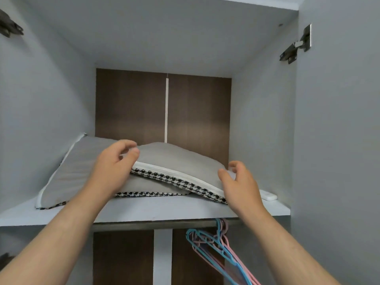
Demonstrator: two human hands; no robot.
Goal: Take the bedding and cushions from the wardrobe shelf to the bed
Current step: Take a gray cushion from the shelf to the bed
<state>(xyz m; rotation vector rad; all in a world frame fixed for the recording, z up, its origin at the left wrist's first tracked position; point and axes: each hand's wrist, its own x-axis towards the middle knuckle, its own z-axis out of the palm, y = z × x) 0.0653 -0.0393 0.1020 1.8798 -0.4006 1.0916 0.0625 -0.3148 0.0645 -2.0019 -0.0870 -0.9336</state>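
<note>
Currently: Upper Cushion About to Be Gripped on the Wardrobe Shelf

Two flat grey cushions with houndstooth undersides are stored on the wardrobe shelf [144,210]. The upper cushion [176,161] lies to the right and overlaps the lower cushion [76,171], which lies to the left. No other bedding is seen on the shelf, and the bed is out of view.

The pick-up step is judged to be in hand. The left hand [115,163] is placed at the left end of the upper cushion, fingers curled over its top and not yet clamped. The right hand [238,182] is spread at the right corner, fingers loose; a firm hold is not shown on either side.

For the next move, both ends should be pinched and the cushion lifted clear of the lower one, then drawn forward over the shelf edge.

A small white remote-like object [267,196] lies just beside the right corner and could be dragged off. Coloured hangers [213,243] hang below the shelf, beneath the right forearm.
</note>
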